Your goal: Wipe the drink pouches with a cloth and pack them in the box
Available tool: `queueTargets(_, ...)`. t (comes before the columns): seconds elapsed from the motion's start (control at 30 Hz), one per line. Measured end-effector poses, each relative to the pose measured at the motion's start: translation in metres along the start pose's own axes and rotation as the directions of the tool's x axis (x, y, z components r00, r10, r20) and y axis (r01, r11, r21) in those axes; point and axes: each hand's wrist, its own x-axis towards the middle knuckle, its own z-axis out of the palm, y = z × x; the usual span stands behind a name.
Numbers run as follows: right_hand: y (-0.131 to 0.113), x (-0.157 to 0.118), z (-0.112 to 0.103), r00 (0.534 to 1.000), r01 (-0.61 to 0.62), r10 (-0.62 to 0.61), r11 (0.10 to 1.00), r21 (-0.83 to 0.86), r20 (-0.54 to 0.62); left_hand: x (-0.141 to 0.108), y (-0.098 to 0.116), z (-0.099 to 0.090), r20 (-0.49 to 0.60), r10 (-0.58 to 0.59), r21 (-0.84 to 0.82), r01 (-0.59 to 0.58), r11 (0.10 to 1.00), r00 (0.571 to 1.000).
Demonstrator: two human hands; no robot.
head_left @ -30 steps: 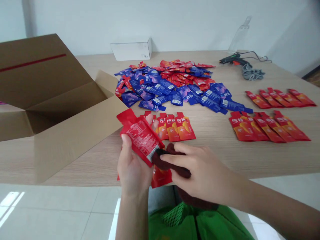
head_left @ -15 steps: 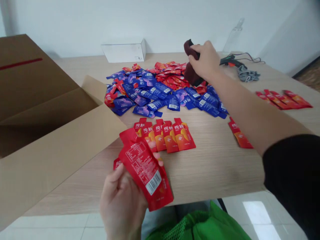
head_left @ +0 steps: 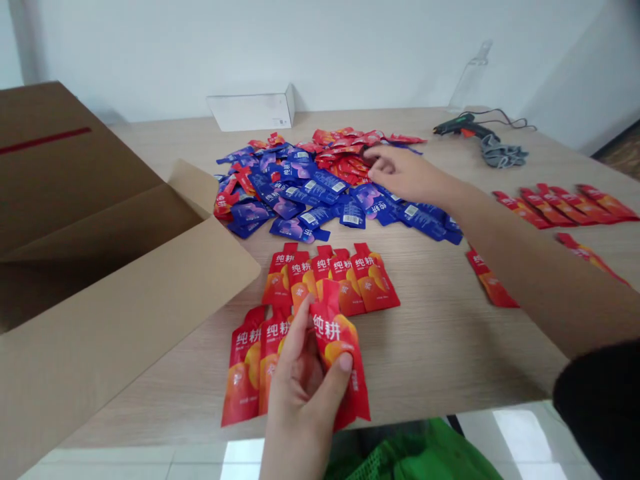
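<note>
Close to the table's front edge, my left hand (head_left: 300,403) is closed on a red pouch (head_left: 327,327), thumb across its printed front. That pouch overlaps a front row of red pouches (head_left: 243,373) on the table. Just behind lies another row of overlapping red pouches (head_left: 370,280). My right hand (head_left: 405,172) reaches over the heap of red pouches (head_left: 345,143) and blue pouches (head_left: 320,187), fingers curled. A dark brown piece (head_left: 371,153) shows at its fingertips, mostly hidden, so I cannot make out its kind.
An open cardboard box (head_left: 130,293) stands at the left. At the back are a white box (head_left: 253,111), a clear bottle (head_left: 467,77), a corded black tool (head_left: 460,125) and a grey cloth (head_left: 503,152). More red pouches (head_left: 565,205) lie at the right.
My right hand has come down onto the heap from above it, where it held a dark brown item. The pouch in my left hand has turned from its barcode side to its front and moved right.
</note>
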Motion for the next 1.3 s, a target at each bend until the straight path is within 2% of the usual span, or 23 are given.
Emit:
queueTargets(0.07,-0.030,-0.064,-0.006,0.976,0.059,-0.086,0.988,0.140,0.201,-0.011,-0.005,0.001,0.048,0.020,0.091,-0.024,0.996,0.999)
queueTargets(0.1,-0.044,-0.098,-0.005,0.941,0.074,-0.156,0.961,0.265,0.301,-0.017,-0.009,0.002,0.077,0.036,0.131,-0.046,0.990,0.996)
queueTargets(0.17,-0.068,-0.161,0.006,0.923,0.048,-0.184,0.927,0.373,0.339,-0.029,-0.019,0.006,0.123,0.100,0.213,-0.125,0.969,0.987)
queueTargets(0.23,-0.086,-0.206,0.026,0.955,0.000,-0.140,0.882,0.472,0.263,-0.040,-0.027,0.011,0.147,0.198,0.317,-0.236,0.918,0.969)
queueTargets(0.3,-0.094,-0.230,0.047,0.976,-0.100,-0.045,0.779,0.619,0.215,-0.047,-0.032,0.011,0.194,0.297,0.464,-0.354,0.812,0.935)
queueTargets(0.37,-0.095,-0.236,0.066,0.969,-0.218,0.029,0.571,0.791,0.246,-0.049,-0.032,0.004,0.296,0.368,0.609,-0.472,0.637,0.881)
queueTargets(0.43,-0.091,-0.234,0.080,0.948,-0.308,0.034,0.352,0.884,0.317,-0.045,-0.028,-0.013,0.419,0.417,0.691,-0.581,0.430,0.807)
queueTargets(0.47,-0.088,-0.231,0.086,0.936,-0.342,0.021,0.290,0.894,0.351,-0.042,-0.026,-0.023,0.453,0.450,0.713,-0.616,0.335,0.769)
queueTargets(0.5,-0.086,-0.229,0.091,0.927,-0.363,0.013,0.284,0.887,0.375,-0.037,-0.025,-0.033,0.474,0.491,0.728,-0.639,0.248,0.731)
queueTargets(0.53,-0.084,-0.227,0.096,0.925,-0.362,0.015,0.345,0.866,0.380,-0.033,-0.024,-0.043,0.493,0.511,0.743,-0.646,0.174,0.704)
queueTargets(0.6,-0.083,-0.225,0.106,0.933,-0.318,0.040,0.556,0.767,0.358,-0.025,-0.025,-0.059,0.537,0.510,0.766,-0.642,0.039,0.672)
queueTargets(0.67,-0.084,-0.224,0.115,0.942,-0.277,0.075,0.729,0.626,0.328,-0.019,-0.028,-0.069,0.593,0.458,0.768,-0.637,-0.073,0.662)
queueTargets(0.7,-0.085,-0.223,0.119,0.942,-0.272,0.093,0.774,0.572,0.323,-0.017,-0.030,-0.071,0.614,0.430,0.764,-0.635,-0.114,0.662)
queueTargets(0.8,-0.089,-0.222,0.127,0.934,-0.300,0.158,0.834,0.463,0.320,-0.014,-0.035,-0.073,0.622,0.400,0.769,-0.621,-0.151,0.673)
queueTargets(1.0,-0.091,-0.219,0.125,0.939,-0.306,0.263,0.933,0.188,0.223,-0.011,-0.038,-0.072,0.602,0.426,0.778,-0.616,-0.122,0.676)
queueTargets(1.07,-0.090,-0.219,0.123,0.949,-0.277,0.246,0.949,0.150,0.196,-0.014,-0.037,-0.071,0.602,0.466,0.771,-0.625,-0.127,0.648)
queueTargets(1.17,-0.090,-0.221,0.124,0.967,-0.191,0.159,0.969,0.156,0.197,-0.022,-0.032,-0.068,0.637,0.510,0.726,-0.673,-0.144,0.578)
queueTargets(1.3,-0.092,-0.222,0.123,0.970,-0.075,0.024,0.977,0.202,0.241,-0.027,-0.034,-0.066,0.771,0.355,0.618,-0.754,-0.221,0.528)
